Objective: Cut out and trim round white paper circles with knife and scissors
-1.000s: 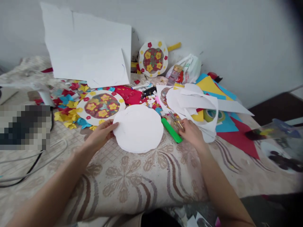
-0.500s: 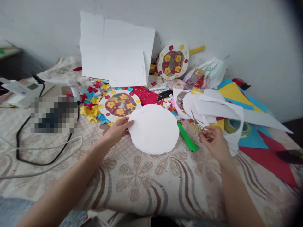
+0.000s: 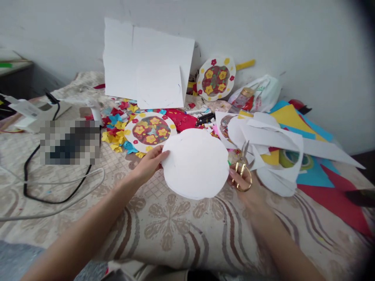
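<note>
My left hand (image 3: 148,166) pinches the left edge of a round white paper disc (image 3: 195,163), held a little above the patterned cloth. My right hand (image 3: 247,189) grips small gold-handled scissors (image 3: 242,172) just right of the disc, blades pointing up. The hand is blurred by motion. A decorated paper plate with red and yellow flowers (image 3: 150,131) lies just behind my left hand.
White paper offcuts (image 3: 271,134) and coloured sheets (image 3: 295,117) pile up at the right over a tape roll (image 3: 288,158). A second decorated plate (image 3: 216,77) and a large white sheet (image 3: 146,62) lean on the wall. Cut paper flowers (image 3: 115,130) and cables (image 3: 58,183) lie left.
My right hand has lifted the scissors off the cloth and brought them to the disc's right edge. The disc now covers the green marker.
</note>
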A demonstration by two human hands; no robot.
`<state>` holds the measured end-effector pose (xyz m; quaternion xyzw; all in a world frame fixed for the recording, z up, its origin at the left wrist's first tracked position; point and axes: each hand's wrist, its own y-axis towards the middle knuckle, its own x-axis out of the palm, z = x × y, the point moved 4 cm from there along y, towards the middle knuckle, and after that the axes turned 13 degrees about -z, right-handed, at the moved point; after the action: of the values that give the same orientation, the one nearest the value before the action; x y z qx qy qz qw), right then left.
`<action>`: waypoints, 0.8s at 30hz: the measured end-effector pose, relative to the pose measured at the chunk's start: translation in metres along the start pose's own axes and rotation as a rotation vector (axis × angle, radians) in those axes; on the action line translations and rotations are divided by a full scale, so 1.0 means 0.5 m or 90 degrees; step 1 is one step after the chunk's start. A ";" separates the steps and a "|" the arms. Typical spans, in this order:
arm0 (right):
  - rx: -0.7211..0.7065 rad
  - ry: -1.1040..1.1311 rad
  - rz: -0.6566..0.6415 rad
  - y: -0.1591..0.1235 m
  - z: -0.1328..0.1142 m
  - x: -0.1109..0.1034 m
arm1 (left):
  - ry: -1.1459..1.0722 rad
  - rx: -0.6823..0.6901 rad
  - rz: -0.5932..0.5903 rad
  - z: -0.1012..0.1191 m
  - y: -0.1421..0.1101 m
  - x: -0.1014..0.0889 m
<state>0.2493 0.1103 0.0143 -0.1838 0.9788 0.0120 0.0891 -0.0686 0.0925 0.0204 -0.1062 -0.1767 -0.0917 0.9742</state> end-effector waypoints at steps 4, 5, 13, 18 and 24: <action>0.032 0.093 -0.001 -0.004 -0.007 0.003 | 0.015 -0.003 -0.020 -0.004 -0.001 0.005; 0.037 0.100 0.005 -0.005 -0.007 0.002 | 0.016 -0.001 -0.023 -0.005 0.000 0.005; 0.021 0.133 0.072 0.000 0.000 -0.008 | -0.016 -0.010 -0.118 -0.020 -0.002 0.038; 0.014 0.127 0.081 -0.003 -0.006 -0.003 | -0.015 -0.047 -0.173 -0.041 -0.009 0.067; -0.020 0.098 0.012 -0.004 -0.016 -0.001 | -0.034 -0.003 -0.106 -0.017 -0.005 0.040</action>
<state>0.2490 0.1083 0.0223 -0.1764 0.9842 0.0141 0.0108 -0.0482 0.0853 0.0204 -0.0959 -0.2103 -0.1701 0.9579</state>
